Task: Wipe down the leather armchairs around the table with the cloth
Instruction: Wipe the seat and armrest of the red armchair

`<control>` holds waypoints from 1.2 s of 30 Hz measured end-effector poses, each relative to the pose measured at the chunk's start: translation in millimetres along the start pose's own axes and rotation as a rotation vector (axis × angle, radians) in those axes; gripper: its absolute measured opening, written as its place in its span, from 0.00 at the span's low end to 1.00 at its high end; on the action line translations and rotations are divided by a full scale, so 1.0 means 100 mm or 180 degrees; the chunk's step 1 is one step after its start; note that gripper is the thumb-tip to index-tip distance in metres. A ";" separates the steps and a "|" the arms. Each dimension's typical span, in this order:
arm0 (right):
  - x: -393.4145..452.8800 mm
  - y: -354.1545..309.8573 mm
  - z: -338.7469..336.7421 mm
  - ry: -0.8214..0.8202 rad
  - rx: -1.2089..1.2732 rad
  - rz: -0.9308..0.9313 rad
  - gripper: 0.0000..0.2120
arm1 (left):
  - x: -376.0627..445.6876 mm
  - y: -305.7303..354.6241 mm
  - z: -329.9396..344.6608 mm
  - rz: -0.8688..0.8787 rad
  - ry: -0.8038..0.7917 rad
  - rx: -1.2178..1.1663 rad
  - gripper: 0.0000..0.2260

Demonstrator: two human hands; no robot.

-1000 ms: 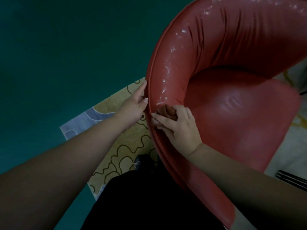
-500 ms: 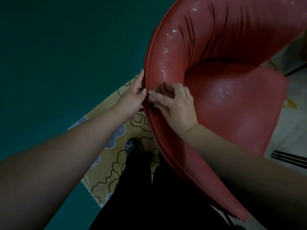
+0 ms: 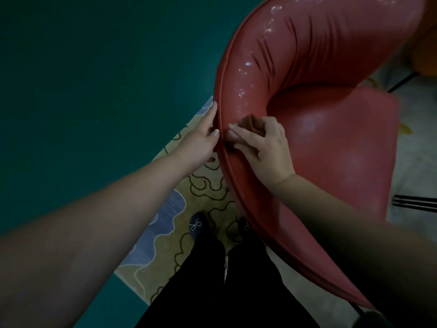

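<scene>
A red leather armchair point(image 3: 343, 143) fills the right half of the head view, its curved back rim running down the middle. My right hand point(image 3: 269, 145) lies on the inner side of that rim and grips a small brownish cloth point(image 3: 251, 123), bunched under its curled fingers and pressed on the leather. On the outer side of the same stretch of rim is my left hand point(image 3: 201, 138). Its fingers lie straight along the chair's back and its thumb touches the rim's piping. The two hands almost meet across the rim.
A yellow rug point(image 3: 201, 190) with dark squiggles and blue patches lies under the chair on a teal floor point(image 3: 94, 79). My black trousers and dark shoe point(image 3: 197, 227) stand close against the chair's back. Thin black metal bars point(image 3: 416, 203) show at the right.
My right hand with the cloth has slid a little up the rim, level with my left thumb. The left hand stays on the outer side. The view has shifted slightly.
</scene>
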State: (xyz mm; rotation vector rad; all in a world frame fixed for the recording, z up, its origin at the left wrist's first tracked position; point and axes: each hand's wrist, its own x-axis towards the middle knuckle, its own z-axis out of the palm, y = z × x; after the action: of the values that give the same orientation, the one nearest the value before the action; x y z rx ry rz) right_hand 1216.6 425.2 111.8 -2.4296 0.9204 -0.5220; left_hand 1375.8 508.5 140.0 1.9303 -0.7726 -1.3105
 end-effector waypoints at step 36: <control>0.75 0.21 0.12 0.0071 0.0500 -0.0054 0.16 | 0.82 0.29 -0.25 0.0202 0.0107 -0.0226 0.25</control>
State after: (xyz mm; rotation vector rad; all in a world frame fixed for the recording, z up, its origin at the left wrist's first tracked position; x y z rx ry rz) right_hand 1264.7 363.5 103.5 -2.2963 0.8358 -0.6054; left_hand 1422.5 433.0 125.1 1.8524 -0.7546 -1.2480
